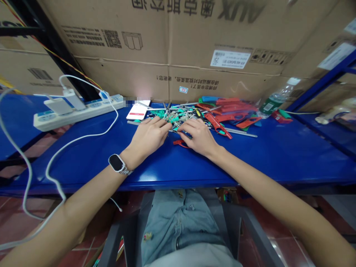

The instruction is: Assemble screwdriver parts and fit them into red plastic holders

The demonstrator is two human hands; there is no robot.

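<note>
My left hand [150, 135], with a watch [116, 163] on the wrist, is at the near edge of a loose pile of small green and metal parts [178, 115]. Its fingers are curled together and their tips are mostly hidden. Facing it, my right hand [198, 136] has thumb and index finger pinched; whatever is between them is too small to make out. Just below the right fingertips lies a small red plastic piece [180, 143]. A red lighter-shaped handle [218, 125] and a black and yellow piece [198, 114] lie beyond the right hand.
More red plastic handles [236, 107] are heaped at the back right beside a green-labelled bottle [274, 102]. A phone [139, 110] and a power strip [80, 113] with white cables are at left. Large cardboard boxes [178, 44] stand behind the blue table [155, 170].
</note>
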